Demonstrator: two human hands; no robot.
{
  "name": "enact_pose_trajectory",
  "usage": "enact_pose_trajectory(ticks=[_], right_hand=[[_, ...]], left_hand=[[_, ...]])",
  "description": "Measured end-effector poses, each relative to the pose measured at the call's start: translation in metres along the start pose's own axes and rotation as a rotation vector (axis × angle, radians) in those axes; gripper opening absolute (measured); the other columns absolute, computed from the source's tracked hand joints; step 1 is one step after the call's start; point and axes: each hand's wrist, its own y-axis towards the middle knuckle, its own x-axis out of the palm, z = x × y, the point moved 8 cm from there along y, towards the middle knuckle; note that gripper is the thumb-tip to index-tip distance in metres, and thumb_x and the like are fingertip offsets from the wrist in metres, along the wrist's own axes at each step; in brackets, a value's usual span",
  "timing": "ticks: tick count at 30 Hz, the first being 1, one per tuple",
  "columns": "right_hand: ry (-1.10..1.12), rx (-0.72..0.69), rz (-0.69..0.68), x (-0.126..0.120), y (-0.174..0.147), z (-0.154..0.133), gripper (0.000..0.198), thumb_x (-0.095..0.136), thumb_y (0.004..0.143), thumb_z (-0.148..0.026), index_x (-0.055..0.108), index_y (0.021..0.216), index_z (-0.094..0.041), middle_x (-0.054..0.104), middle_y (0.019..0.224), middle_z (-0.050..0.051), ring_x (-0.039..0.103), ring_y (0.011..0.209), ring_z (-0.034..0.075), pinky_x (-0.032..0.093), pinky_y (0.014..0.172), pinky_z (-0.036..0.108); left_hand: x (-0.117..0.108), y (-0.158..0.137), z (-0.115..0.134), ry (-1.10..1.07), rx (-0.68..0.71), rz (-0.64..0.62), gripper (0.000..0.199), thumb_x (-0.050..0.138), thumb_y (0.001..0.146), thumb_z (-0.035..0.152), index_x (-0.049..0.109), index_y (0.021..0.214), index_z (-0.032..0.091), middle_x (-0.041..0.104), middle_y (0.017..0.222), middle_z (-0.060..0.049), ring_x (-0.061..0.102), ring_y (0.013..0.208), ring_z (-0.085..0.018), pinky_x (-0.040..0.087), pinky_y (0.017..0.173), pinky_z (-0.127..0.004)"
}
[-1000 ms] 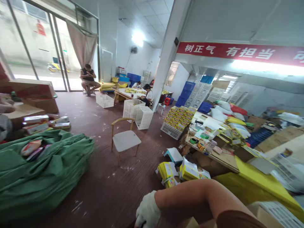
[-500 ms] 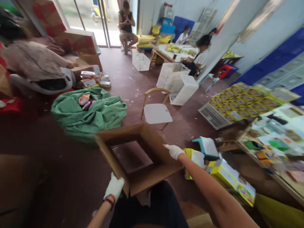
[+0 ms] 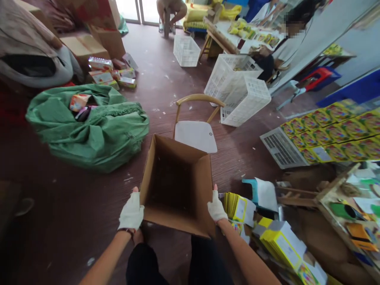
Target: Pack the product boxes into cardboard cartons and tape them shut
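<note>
An open-topped cardboard box (image 3: 204, 186) is in front of my legs, its inside dark and nothing distinct visible in it. My left hand (image 3: 131, 211), in a white fingertip-less glove, grips the box's left side near the front corner, thumb pointing up. On the opposite side my right hand (image 3: 216, 206), gloved the same way, holds the right wall. The fingers beneath are partly hidden. Just beyond the box stands a chair (image 3: 196, 134) with a white seat and a curved wooden back.
A green sack (image 3: 97, 130) lies at left, near small packages (image 3: 113, 73) and a seated person. White crates (image 3: 243, 99) stand beyond the chair. At right are stacks of yellow-edged cartons (image 3: 280, 241), a teal stool (image 3: 263, 192) and a cluttered table (image 3: 335, 209).
The box has turned more upright between my hands, and its see-through opening no longer shows. My right hand has moved lower along its side. The view has tilted down.
</note>
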Motion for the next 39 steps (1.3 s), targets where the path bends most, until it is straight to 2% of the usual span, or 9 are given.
enact_pose_trajectory(ticks=[4,8,12,17,22,29,32,35,39], right_hand=[[-0.159,0.001,0.177,-0.024,0.008,-0.010,0.088,0.050,0.075,-0.011,0.011,0.155,-0.009,0.029,0.154,0.024,0.036,0.139,0.035,0.033,0.111,0.049],[-0.422,-0.156,0.304,-0.067,0.067,-0.068,0.074,0.047,0.084,-0.010,0.024,0.153,-0.021,0.014,0.159,0.021,0.014,0.145,0.042,0.014,0.111,0.067],[-0.489,-0.483,0.357,-0.108,0.146,-0.174,0.071,0.042,0.088,-0.008,0.019,0.154,-0.024,0.014,0.160,0.018,0.016,0.146,0.038,0.015,0.112,0.065],[-0.404,-0.624,0.078,-0.095,0.184,-0.242,0.050,0.037,0.091,-0.011,0.044,0.140,-0.023,0.068,0.112,0.012,0.065,0.104,0.026,0.050,0.087,0.040],[-0.420,-0.710,-0.001,-0.034,0.129,-0.209,0.043,0.033,0.096,-0.015,0.049,0.135,-0.023,0.064,0.123,0.012,0.061,0.111,0.023,0.047,0.095,0.038],[-0.431,-0.577,-0.364,0.083,0.102,-0.131,0.053,0.048,0.086,-0.006,0.053,0.136,-0.023,0.009,0.162,0.009,0.009,0.147,0.039,0.023,0.112,0.064],[-0.348,-0.593,-0.391,0.072,0.113,-0.130,0.052,0.051,0.087,-0.012,0.051,0.138,-0.023,0.020,0.160,0.009,0.020,0.146,0.033,0.032,0.112,0.055],[-0.285,-0.541,-0.329,0.031,0.116,-0.117,0.051,0.043,0.092,-0.017,0.045,0.143,-0.014,0.036,0.153,0.015,0.034,0.141,0.025,0.034,0.114,0.041],[0.047,-0.301,0.274,-0.056,0.086,-0.062,0.062,0.043,0.093,-0.030,0.030,0.149,-0.009,0.031,0.154,0.018,0.028,0.144,0.027,0.027,0.118,0.046]], left_hand=[[0.006,-0.014,0.023,0.289,0.475,-0.005,0.063,0.053,0.079,0.012,0.047,0.142,0.017,0.029,0.155,-0.014,0.021,0.145,-0.034,-0.003,0.118,-0.059],[0.025,-0.065,0.032,0.252,0.903,-0.258,0.051,0.053,0.084,0.058,0.070,0.114,0.021,0.061,0.131,-0.014,0.040,0.135,-0.036,-0.013,0.114,-0.063],[0.040,-0.075,0.036,0.516,0.731,-0.401,0.063,0.052,0.081,0.068,0.075,0.099,0.012,0.071,0.090,-0.017,0.061,0.108,-0.037,0.000,0.118,-0.061],[0.061,-0.076,0.067,0.359,0.588,-0.652,0.048,0.051,0.090,0.048,0.061,0.126,0.019,0.069,0.108,-0.015,0.066,0.095,-0.034,0.049,0.089,-0.056],[0.054,-0.056,0.072,0.335,0.616,-0.743,0.042,0.041,0.093,0.045,0.065,0.117,0.018,0.071,0.101,-0.015,0.067,0.094,-0.036,0.053,0.078,-0.050],[0.041,0.009,0.069,0.350,0.407,-0.662,0.040,0.041,0.092,0.048,0.070,0.105,0.024,0.073,0.095,-0.012,0.069,0.092,-0.031,0.052,0.076,-0.040],[0.049,0.051,0.086,0.385,0.331,-0.490,0.052,0.047,0.091,0.043,0.051,0.137,0.019,0.065,0.119,-0.020,0.063,0.107,-0.035,0.047,0.090,-0.048],[0.070,0.083,0.104,0.435,0.408,-0.351,0.069,0.054,0.088,0.031,0.029,0.151,0.019,0.029,0.154,-0.021,0.033,0.139,-0.038,0.020,0.111,-0.060],[0.112,0.108,0.096,0.426,0.411,-0.394,0.062,0.048,0.089,0.024,0.033,0.150,0.021,0.022,0.159,-0.013,0.023,0.145,-0.033,0.018,0.114,-0.059]])
